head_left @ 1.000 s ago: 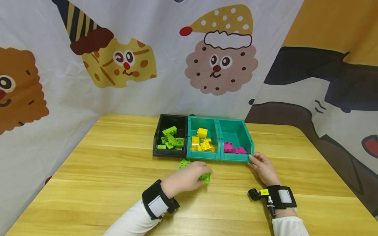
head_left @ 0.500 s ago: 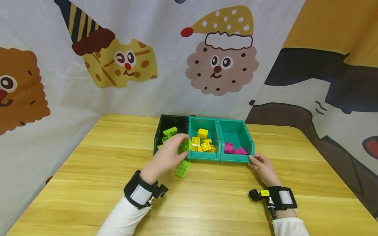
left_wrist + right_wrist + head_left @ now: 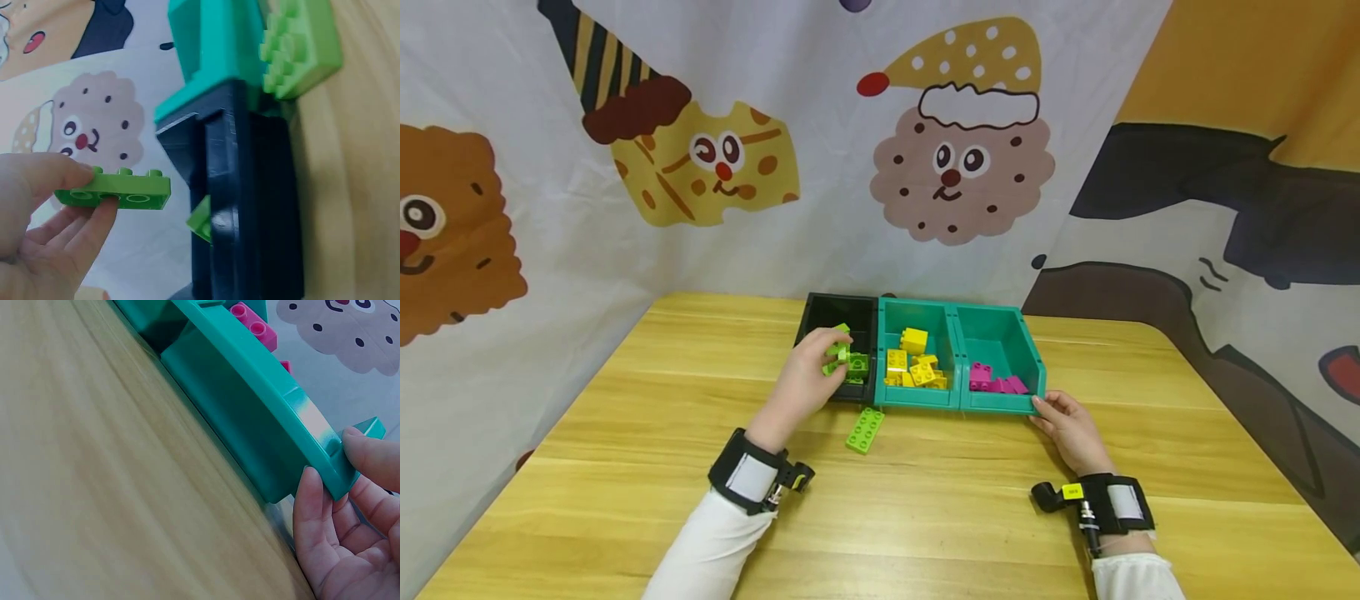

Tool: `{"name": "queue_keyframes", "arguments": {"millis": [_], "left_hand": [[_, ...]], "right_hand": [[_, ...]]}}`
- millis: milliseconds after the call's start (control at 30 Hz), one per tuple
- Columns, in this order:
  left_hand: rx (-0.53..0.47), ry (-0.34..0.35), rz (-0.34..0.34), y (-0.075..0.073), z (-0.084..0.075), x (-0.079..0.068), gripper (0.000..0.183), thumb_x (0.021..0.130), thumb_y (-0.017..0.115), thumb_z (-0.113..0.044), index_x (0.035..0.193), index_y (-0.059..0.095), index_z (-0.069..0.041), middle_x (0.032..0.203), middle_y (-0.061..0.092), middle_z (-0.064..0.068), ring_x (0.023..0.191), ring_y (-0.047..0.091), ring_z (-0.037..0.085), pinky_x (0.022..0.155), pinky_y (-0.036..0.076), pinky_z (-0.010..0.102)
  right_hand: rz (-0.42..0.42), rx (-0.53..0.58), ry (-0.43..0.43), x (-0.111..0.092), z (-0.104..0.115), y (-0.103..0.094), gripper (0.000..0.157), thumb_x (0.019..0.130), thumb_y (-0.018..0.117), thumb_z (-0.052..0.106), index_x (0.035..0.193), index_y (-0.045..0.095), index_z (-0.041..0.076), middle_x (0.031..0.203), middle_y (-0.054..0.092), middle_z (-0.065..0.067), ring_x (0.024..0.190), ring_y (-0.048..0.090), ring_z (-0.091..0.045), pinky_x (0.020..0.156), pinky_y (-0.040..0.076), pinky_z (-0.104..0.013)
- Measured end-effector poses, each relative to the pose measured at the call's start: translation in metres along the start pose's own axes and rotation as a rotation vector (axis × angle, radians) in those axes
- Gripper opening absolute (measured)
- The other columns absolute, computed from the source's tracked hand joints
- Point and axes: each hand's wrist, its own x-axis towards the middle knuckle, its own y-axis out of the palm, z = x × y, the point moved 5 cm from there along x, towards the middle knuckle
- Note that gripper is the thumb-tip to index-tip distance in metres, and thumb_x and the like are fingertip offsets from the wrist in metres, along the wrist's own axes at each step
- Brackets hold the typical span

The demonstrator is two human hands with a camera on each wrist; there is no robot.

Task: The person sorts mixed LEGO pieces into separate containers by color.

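Note:
My left hand [image 3: 805, 371] is over the black bin [image 3: 856, 392], and its thumb and fingers pinch a light green toy building brick [image 3: 140, 187]. In the left wrist view the brick is level, studs up, apart from the bin wall. Partly behind the hand, more green bricks [image 3: 857, 364] lie in the black bin. My right hand [image 3: 1071, 429] grips the front right corner of the right-hand teal bin [image 3: 1000, 402], thumb on the rim and fingers beneath. Magenta bricks [image 3: 981, 375] lie inside that bin.
Between them stands the middle teal bin [image 3: 917, 396], holding several yellow bricks [image 3: 921, 371]. A flat green brick [image 3: 865, 431] lies on the wooden table [image 3: 940, 508] before the bins. A printed cloth [image 3: 827, 208] hangs behind the table.
My left hand has carried a green brick from the table in front of the bins, leftward and away from me, over the black bin. The right hand stays at its corner.

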Motion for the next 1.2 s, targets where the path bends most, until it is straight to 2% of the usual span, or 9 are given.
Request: {"name": "queue_keyframes", "arguments": {"millis": [233,467,533,633,767,867,1200], "left_hand": [[0.068,-0.06,-0.033,0.003,0.008,-0.002,0.024,0.077,0.071,0.006,0.098,0.06,-0.001,0.102,0.059,0.012,0.092,0.061,0.026,0.078,0.055,0.035],[0.206,-0.114,0.009,0.008,0.02,-0.003,0.021,0.076,0.075,0.0,0.095,0.065,-0.001,0.098,0.067,0.013,0.079,0.06,0.023,0.07,0.051,0.035],[0.224,-0.118,0.03,0.01,0.023,-0.002,0.021,0.078,0.074,-0.001,0.097,0.066,-0.002,0.1,0.068,0.013,0.081,0.062,0.023,0.072,0.052,0.035],[0.236,-0.113,0.058,0.013,0.024,-0.002,0.02,0.081,0.072,-0.002,0.1,0.067,-0.001,0.11,0.067,0.016,0.091,0.066,0.027,0.078,0.054,0.038],[0.252,-0.095,0.063,0.014,0.025,-0.002,0.02,0.084,0.068,-0.002,0.103,0.069,0.001,0.121,0.062,0.019,0.109,0.061,0.032,0.091,0.05,0.041],[0.271,-0.091,0.058,0.015,0.026,-0.002,0.02,0.084,0.068,-0.002,0.104,0.069,0.002,0.121,0.062,0.02,0.113,0.059,0.033,0.096,0.047,0.042],[0.316,-0.121,-0.017,0.013,0.029,-0.003,0.025,0.085,0.065,0.002,0.109,0.066,0.006,0.123,0.057,0.021,0.113,0.057,0.035,0.091,0.05,0.04]], "right_hand": [[-0.005,-0.018,-0.003,0.0,0.0,0.0,0.009,0.094,0.058,0.021,0.094,0.053,0.014,0.09,0.05,0.007,0.084,0.053,-0.001,0.08,0.051,-0.017],[-0.012,-0.021,0.014,0.002,-0.002,-0.001,0.011,0.093,0.059,0.023,0.095,0.053,0.014,0.09,0.05,0.007,0.084,0.053,-0.001,0.08,0.051,-0.017],[-0.015,-0.022,0.015,0.002,-0.002,-0.001,0.012,0.093,0.059,0.023,0.095,0.053,0.013,0.09,0.05,0.007,0.084,0.053,-0.001,0.08,0.051,-0.017],[-0.018,-0.021,0.015,0.002,-0.002,-0.001,0.011,0.094,0.059,0.023,0.094,0.053,0.013,0.09,0.05,0.006,0.083,0.053,-0.002,0.079,0.051,-0.017],[-0.015,-0.013,0.008,0.002,-0.002,-0.001,0.01,0.093,0.059,0.023,0.093,0.054,0.014,0.09,0.05,0.004,0.083,0.053,-0.002,0.079,0.051,-0.017],[-0.016,-0.01,0.005,0.001,-0.002,-0.001,0.01,0.093,0.06,0.023,0.092,0.054,0.015,0.091,0.05,0.002,0.083,0.053,-0.002,0.079,0.051,-0.017],[-0.012,-0.04,0.008,0.001,0.001,-0.001,0.012,0.094,0.058,0.023,0.095,0.053,0.013,0.091,0.05,0.005,0.085,0.053,-0.002,0.08,0.051,-0.017]]}}
